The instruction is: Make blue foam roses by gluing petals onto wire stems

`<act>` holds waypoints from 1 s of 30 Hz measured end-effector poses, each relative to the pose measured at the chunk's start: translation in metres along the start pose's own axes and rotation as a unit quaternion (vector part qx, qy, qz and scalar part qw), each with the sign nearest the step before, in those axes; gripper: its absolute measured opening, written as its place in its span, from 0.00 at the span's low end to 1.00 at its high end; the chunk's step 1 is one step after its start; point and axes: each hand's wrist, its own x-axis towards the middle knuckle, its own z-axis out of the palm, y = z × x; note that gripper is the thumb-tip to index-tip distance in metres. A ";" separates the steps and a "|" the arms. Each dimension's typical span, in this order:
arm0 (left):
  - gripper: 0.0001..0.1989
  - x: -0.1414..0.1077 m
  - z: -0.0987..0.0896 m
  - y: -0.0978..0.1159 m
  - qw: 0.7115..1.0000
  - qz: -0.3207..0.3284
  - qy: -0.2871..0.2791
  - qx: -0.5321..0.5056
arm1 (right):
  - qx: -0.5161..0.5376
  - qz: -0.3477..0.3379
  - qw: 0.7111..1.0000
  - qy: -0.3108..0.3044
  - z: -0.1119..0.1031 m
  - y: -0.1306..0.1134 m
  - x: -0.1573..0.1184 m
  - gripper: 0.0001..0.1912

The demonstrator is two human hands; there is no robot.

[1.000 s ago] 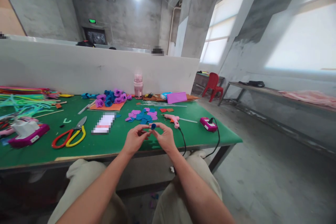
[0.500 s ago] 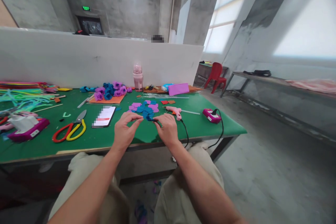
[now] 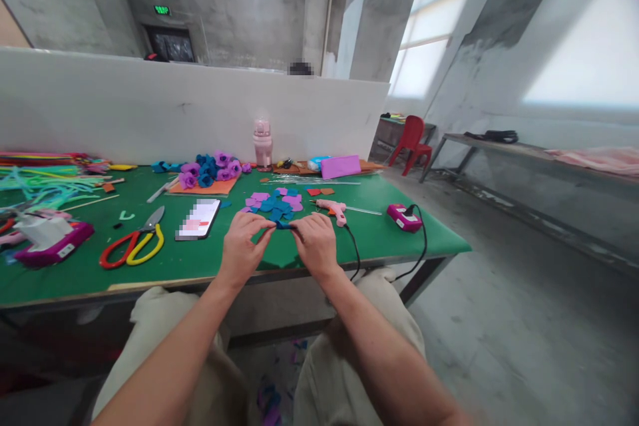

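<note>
Between my two hands a small dark blue paper petal (image 3: 284, 225) is stretched level above the table's front part. My left hand (image 3: 244, 246) pinches its left end between thumb and fingers. Its right end sits in the pinch of my right hand (image 3: 318, 243). Just beyond lie loose blue petals (image 3: 269, 204) and purple petals (image 3: 257, 199), cut from paper, in a scattered pile. A pink hot glue gun (image 3: 333, 210) rests right of the pile, its nozzle toward the left. Finished blue and purple paper flowers (image 3: 207, 172) stand in a cluster farther back.
On the green table (image 3: 190, 266) lie red-and-yellow-handled scissors (image 3: 134, 239), a phone (image 3: 200, 219) and a magenta power socket (image 3: 403, 218) with a black cable. A pink bottle (image 3: 262, 145) stands before the white partition (image 3: 124, 106). Pipe cleaners (image 3: 44, 186) are heaped at left.
My left hand has closed in on the blue petal and now grips its left end; before, it was slightly apart. My right hand has kept its hold.
</note>
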 end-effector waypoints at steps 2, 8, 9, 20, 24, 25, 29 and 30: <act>0.06 0.000 0.001 0.000 1.000 -0.003 0.001 0.001 | 0.000 0.002 1.000 -0.002 -0.001 0.000 0.000 0.07; 0.06 -0.001 0.001 0.000 1.000 0.003 0.006 -0.001 | -0.001 0.000 1.000 -0.004 -0.001 -0.001 0.000 0.08; 0.06 -0.001 0.001 0.000 1.000 0.002 0.005 -0.001 | 0.000 -0.001 1.000 -0.005 -0.002 -0.001 0.000 0.08; 0.06 -0.002 0.001 0.000 1.000 0.007 0.005 0.015 | -0.013 -0.005 1.000 -0.005 -0.001 -0.002 -0.001 0.09; 0.06 -0.002 0.003 -0.003 0.999 0.033 0.003 0.042 | -0.019 -0.006 1.000 -0.011 0.000 -0.001 -0.001 0.10; 0.06 -0.003 0.003 -0.003 0.998 0.042 0.004 0.052 | -0.022 -0.006 1.000 -0.012 0.000 -0.002 -0.001 0.10; 0.06 -0.004 0.005 -0.005 0.992 0.076 0.001 0.098 | -0.030 -0.004 0.999 -0.013 0.000 -0.002 -0.001 0.09; 0.06 -0.004 0.006 -0.005 0.991 0.083 0.000 0.109 | -0.032 -0.004 0.999 -0.012 0.000 -0.003 -0.001 0.09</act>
